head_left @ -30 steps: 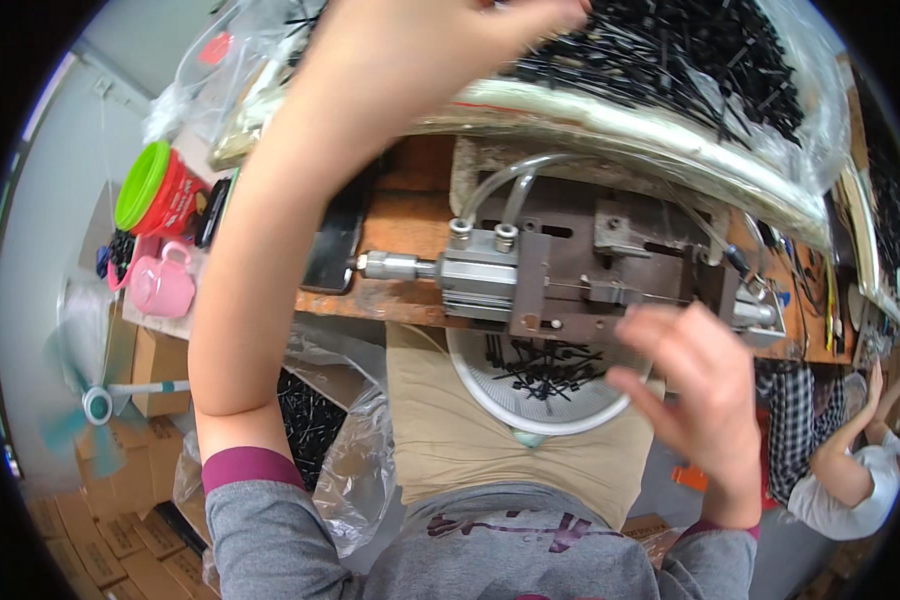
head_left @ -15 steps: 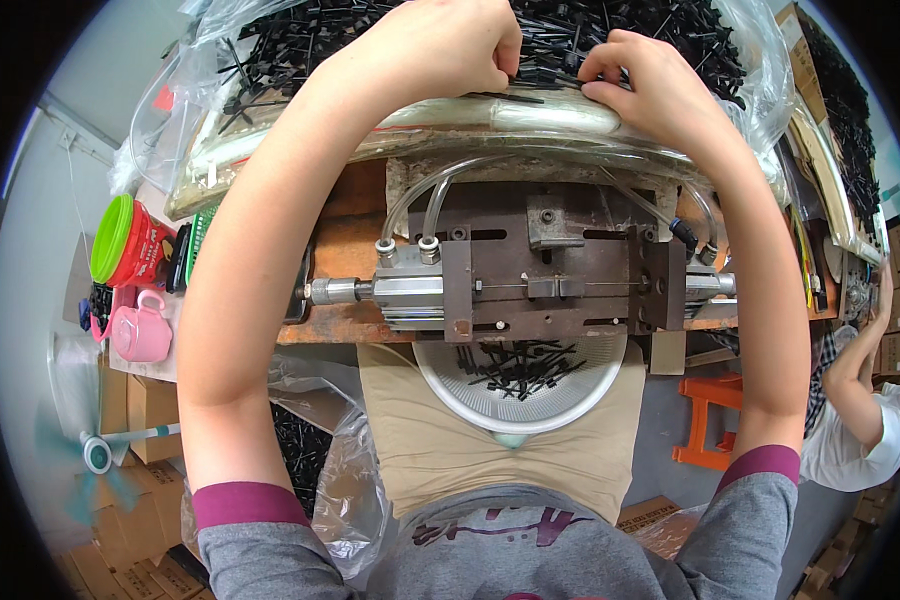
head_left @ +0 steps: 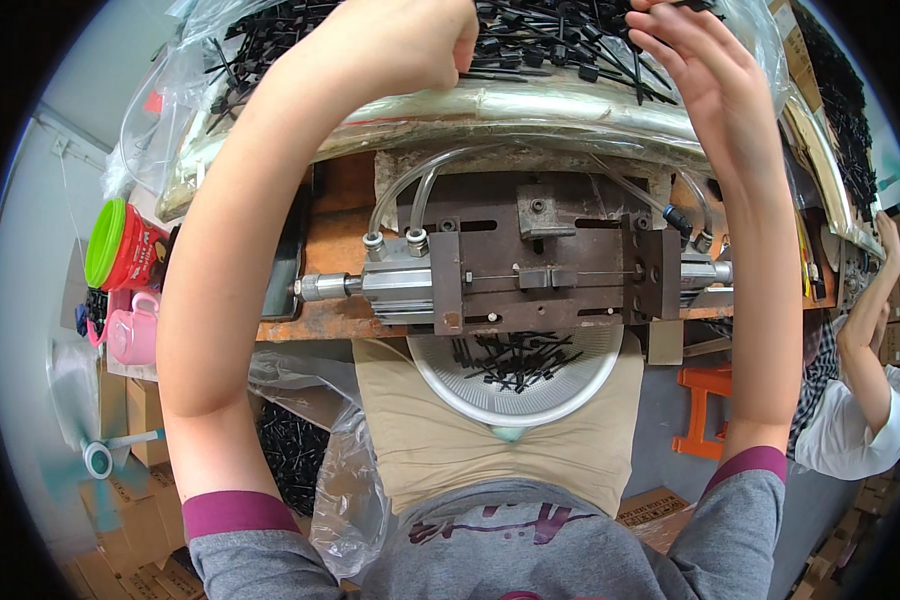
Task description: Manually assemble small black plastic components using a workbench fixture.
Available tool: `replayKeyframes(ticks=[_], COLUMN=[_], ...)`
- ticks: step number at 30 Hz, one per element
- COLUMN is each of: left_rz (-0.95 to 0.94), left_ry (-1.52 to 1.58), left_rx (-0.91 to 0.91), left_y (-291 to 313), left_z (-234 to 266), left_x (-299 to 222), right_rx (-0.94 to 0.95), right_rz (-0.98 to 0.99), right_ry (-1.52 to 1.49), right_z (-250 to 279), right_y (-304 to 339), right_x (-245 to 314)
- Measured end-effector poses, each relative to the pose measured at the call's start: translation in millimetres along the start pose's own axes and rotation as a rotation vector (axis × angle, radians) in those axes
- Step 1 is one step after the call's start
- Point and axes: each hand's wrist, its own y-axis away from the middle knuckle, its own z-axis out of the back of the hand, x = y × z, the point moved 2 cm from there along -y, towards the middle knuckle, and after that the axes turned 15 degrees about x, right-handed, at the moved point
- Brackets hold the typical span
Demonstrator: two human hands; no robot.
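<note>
A heap of thin black plastic pieces with small block-like heads [head_left: 530, 45] lies at the far side of the bench. My left hand [head_left: 420, 45] is curled at the near left part of this heap; its fingertips are mostly hidden, so what it holds does not show. Over the heap's right side is my right hand [head_left: 710, 75], fingers spread and apart, slightly blurred, with nothing visible in it. Between my forearms sits a dark metal fixture [head_left: 500, 305] with a silver cylinder [head_left: 400, 285] on its left and a small split block [head_left: 548, 277] at its middle.
A white mesh basket [head_left: 595, 380] with similar black pieces rests on my lap. Clear hoses [head_left: 425, 200] run to the fixture. A pink cup [head_left: 135, 332], a red-and-green tub [head_left: 120, 245] and a fan [head_left: 98, 458] are at left. Another person [head_left: 860, 420] works at right, beyond an orange stool [head_left: 698, 410].
My right hand has lifted off the heap's near edge, moved up and right, and spread its fingers. My left hand has shifted left, still curled. Some black pieces at the edge lie differently.
</note>
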Motion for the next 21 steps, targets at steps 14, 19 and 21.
replayKeyframes(ticks=[14,19,21], left_rz=[-0.218,-0.133,-0.173], left_ry=[0.799,0.774,0.936], left_rx=[-0.529,-0.766,-0.649], left_y=[22,49,67], left_z=[-11,-26,-30], left_x=[-11,-62,-51], right_rx=[0.573,0.723,0.713], right_rz=[0.087,0.034,0.06], right_ry=[0.932,1.28,1.305], right_z=[-32,-48,-52], right_y=[197,195,191], right_x=[-43,-41,-40])
